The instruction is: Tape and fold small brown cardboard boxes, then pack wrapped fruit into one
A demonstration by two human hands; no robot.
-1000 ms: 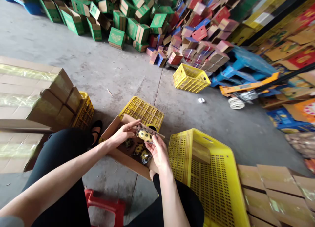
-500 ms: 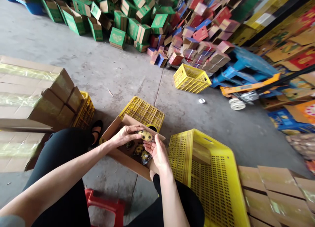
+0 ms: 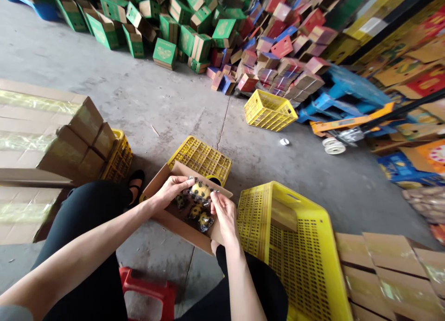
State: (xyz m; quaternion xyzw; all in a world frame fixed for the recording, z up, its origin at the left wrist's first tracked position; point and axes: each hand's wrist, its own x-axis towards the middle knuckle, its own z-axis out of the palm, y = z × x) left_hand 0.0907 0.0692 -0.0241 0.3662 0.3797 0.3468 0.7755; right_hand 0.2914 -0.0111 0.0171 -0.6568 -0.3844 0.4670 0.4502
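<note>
Between my hands, above an open cardboard box (image 3: 187,228), is a yellow fruit in clear, black-spotted film (image 3: 200,190). I cannot tell the fruit's kind. My left hand (image 3: 174,188) is closed, pinching the film at its left end. The film's right end is pinched by the fingers of my right hand (image 3: 224,212). Below lie more yellow pieces in the same spotted film (image 3: 205,220), partly hidden in the box. The box stands between my knees, tilted, in front of an upturned yellow crate (image 3: 205,156).
A large yellow crate (image 3: 302,265) with a carton inside stands at my right. Taped cartons (image 3: 38,126) are stacked at my left, more (image 3: 389,270) at lower right. A red stool (image 3: 149,288) is below me. Farther off are a yellow basket (image 3: 269,110) and a pallet jack (image 3: 351,124).
My hands have moved apart to the two ends of the film. The right hand has gone from open under the wrapped fruit to pinching the film, which now spreads wider.
</note>
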